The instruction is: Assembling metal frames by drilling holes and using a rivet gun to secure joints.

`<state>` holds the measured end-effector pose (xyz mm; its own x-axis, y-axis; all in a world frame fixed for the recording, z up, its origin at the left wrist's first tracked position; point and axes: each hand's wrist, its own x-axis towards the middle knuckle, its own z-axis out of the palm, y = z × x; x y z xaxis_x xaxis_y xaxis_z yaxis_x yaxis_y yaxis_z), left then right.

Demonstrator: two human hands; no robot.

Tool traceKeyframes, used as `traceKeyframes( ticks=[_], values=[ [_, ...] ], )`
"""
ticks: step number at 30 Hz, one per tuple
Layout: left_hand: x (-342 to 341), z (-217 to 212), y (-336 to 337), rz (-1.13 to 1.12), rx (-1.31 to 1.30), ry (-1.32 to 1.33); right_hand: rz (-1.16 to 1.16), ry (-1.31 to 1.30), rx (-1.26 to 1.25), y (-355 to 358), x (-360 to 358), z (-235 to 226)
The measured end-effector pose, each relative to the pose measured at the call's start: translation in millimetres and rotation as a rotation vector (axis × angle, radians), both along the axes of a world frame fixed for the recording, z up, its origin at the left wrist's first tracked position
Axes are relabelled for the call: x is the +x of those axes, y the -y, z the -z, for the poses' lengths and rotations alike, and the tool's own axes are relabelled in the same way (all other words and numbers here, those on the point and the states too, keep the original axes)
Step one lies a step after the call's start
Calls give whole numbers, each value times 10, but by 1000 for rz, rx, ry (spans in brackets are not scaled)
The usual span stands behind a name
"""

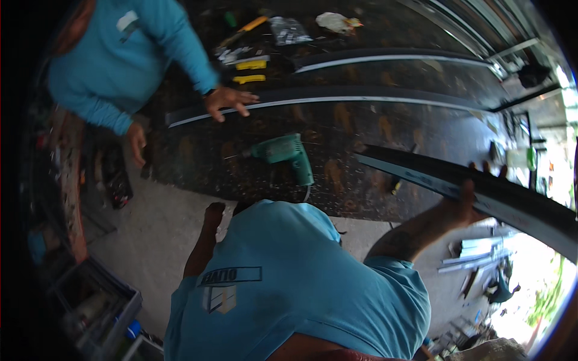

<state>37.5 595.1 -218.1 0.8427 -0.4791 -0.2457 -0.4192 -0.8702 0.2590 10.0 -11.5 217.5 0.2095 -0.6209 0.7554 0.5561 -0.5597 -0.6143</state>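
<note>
On the right, my right hand (462, 203) is wrapped round a long dark metal profile (415, 170) with a pale side. The profile slants over the table, and its fingertips show past the upper edge. My left hand (215, 212) is held low by the near table edge, its fingers curled; what they hold, if anything, is hidden. Between my hands and the far side lies a green power drill (283, 148) on its side, with its cord running toward me. A small tool with a yellow end (395, 186) lies beneath the raised profile.
Across the dark table (343, 174), a co-worker's spread hand (229, 102) rests at a second long profile (337, 98). Another profile (391, 58) lies behind it. Yellow tools (250, 78) and a plastic bag (288, 31) are at the back. Metal lengths (475, 253) lie at lower right.
</note>
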Motion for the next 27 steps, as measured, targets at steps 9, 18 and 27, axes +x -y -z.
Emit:
traceKeyframes(
  ticks=[9, 18, 27],
  values=[
    [-19, -370, 452, -759, -351, -407, -92, -59, 128, -270, 383, 301],
    [-170, -392, 208, -916, -282, -559, -429, 89, 166, -1007, 648, -81],
    [211, -262, -284, -899, -377, -572, -861, -132, 145, -2744, 1962, -79]
  ],
)
